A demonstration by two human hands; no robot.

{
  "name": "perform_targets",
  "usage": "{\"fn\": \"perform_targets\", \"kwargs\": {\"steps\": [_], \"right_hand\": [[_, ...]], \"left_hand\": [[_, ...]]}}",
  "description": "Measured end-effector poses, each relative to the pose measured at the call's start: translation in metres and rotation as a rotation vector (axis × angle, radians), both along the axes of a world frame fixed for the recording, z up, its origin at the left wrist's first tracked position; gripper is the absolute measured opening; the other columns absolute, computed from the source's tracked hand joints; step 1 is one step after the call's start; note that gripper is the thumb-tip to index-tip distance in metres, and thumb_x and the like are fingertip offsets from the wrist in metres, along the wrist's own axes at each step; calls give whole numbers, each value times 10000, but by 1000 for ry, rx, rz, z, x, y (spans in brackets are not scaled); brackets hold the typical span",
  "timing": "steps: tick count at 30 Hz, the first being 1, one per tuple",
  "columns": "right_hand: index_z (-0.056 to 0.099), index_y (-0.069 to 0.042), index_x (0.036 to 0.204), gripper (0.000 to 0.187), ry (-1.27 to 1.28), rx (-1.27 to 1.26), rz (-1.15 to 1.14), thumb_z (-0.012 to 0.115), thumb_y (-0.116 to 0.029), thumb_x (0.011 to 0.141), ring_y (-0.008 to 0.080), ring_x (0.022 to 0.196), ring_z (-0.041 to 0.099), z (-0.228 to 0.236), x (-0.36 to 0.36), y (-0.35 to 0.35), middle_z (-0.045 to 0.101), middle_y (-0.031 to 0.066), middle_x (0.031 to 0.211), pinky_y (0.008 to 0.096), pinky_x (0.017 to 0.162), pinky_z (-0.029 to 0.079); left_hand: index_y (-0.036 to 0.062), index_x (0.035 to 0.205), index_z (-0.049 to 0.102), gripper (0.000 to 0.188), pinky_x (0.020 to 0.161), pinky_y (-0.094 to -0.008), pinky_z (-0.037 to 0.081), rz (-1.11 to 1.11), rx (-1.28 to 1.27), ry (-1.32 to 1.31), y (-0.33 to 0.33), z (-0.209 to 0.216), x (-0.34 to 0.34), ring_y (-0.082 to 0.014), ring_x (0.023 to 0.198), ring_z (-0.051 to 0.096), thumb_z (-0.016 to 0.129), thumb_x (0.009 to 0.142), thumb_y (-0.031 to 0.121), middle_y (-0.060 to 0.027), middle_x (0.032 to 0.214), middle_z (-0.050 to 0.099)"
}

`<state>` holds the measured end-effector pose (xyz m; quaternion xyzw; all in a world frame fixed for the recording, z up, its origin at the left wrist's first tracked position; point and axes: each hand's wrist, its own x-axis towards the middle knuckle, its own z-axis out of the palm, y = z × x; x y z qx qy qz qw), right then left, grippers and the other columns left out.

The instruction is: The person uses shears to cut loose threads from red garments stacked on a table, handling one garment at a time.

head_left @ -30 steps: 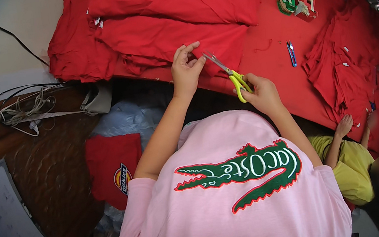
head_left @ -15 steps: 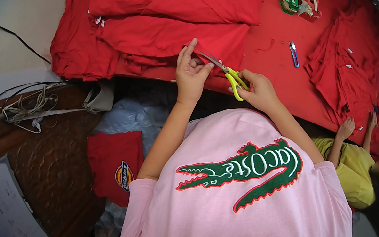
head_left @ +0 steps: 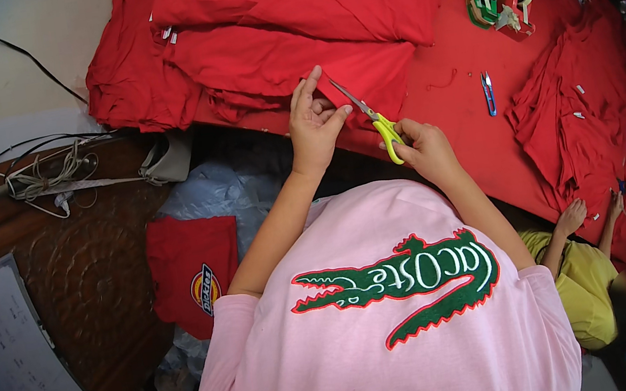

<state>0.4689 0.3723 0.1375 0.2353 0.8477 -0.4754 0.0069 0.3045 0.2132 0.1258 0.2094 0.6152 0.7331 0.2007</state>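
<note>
While the left hand (head_left: 315,118) pinches a red cloth (head_left: 360,75) edge on the table (head_left: 452,94), the right hand (head_left: 421,148) grips yellow scissors (head_left: 370,116), blades at that edge. Soft and limp, the cloth probably needs pinching taut beside the cut.

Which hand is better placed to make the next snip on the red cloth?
Right hand, probably: it grips the yellow-handled scissors, blades pointing at the red cloth. The left hand is pinching the cloth's edge beside the blades.
</note>
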Motion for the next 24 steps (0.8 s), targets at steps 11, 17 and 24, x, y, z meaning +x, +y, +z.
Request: {"fn": "perform_targets", "kwargs": {"steps": [11, 17, 24], "right_hand": [[690, -7, 981, 251, 57, 76, 36, 767, -180, 816, 227, 559, 564, 7, -15, 2, 620, 127, 678, 357, 590, 451], [688, -5, 985, 233, 77, 41, 58, 759, -168, 834, 204, 560, 550, 6, -18, 4, 623, 124, 690, 341, 590, 448], [684, -8, 964, 187, 4, -90, 49, 736, -144, 847, 236, 536, 607, -5, -12, 4, 621, 125, 633, 370, 558, 461]], "left_hand": [[-12, 1537, 409, 729, 915, -223, 516, 15, 104, -205, 1, -3, 2, -74, 949, 578, 664, 870, -160, -72, 1315, 575], [-1, 1573, 347, 809, 925, -227, 520, -12, 150, -219, -5, 1, 1, -82, 961, 590, 661, 851, -183, -81, 1397, 506], [-2, 1534, 426, 736, 920, -213, 500, 122, 46, -190, -4, -14, -5, -74, 961, 587, 705, 866, -134, -60, 1263, 581]]}}
